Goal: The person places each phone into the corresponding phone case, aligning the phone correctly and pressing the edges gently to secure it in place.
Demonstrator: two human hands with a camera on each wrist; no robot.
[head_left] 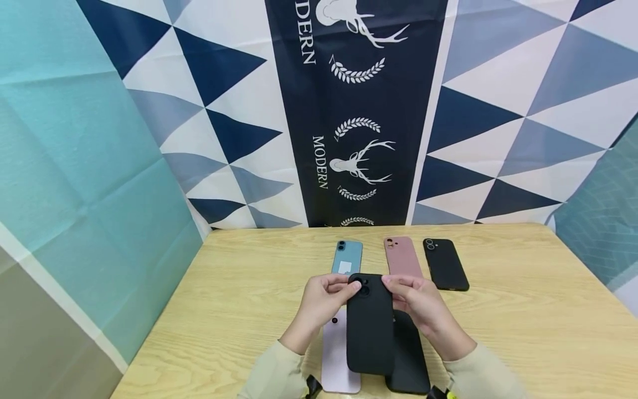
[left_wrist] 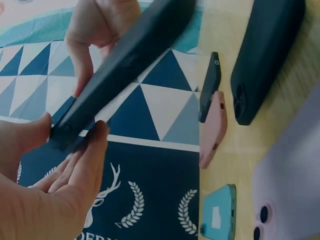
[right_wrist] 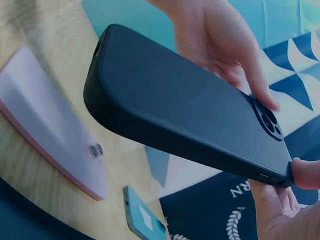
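Both hands hold up a phone in a black case [head_left: 370, 335], its camera end away from the body and its back facing the head camera. The left hand [head_left: 319, 302] pinches the upper left corner, with the thumb beside the lenses [right_wrist: 270, 120]. At the opposite upper corner, the right hand [head_left: 426, 307] pinches with its thumb on the back and fingers underneath. In the left wrist view the black-cased phone [left_wrist: 120, 70] appears edge-on, raised above the table. Below it lie a lilac phone [head_left: 339, 360] on the left and another black phone [head_left: 412, 360] on the right, both partly covered from view.
Toward the back of the wooden table [head_left: 239, 310] lie a teal phone [head_left: 351, 254] with a white label, a pink phone case [head_left: 405, 259] and a black phone or case [head_left: 446, 266]. Patterned cloth [head_left: 359, 111] hangs behind the table, and a turquoise cloth [head_left: 89, 166] hangs at the left.
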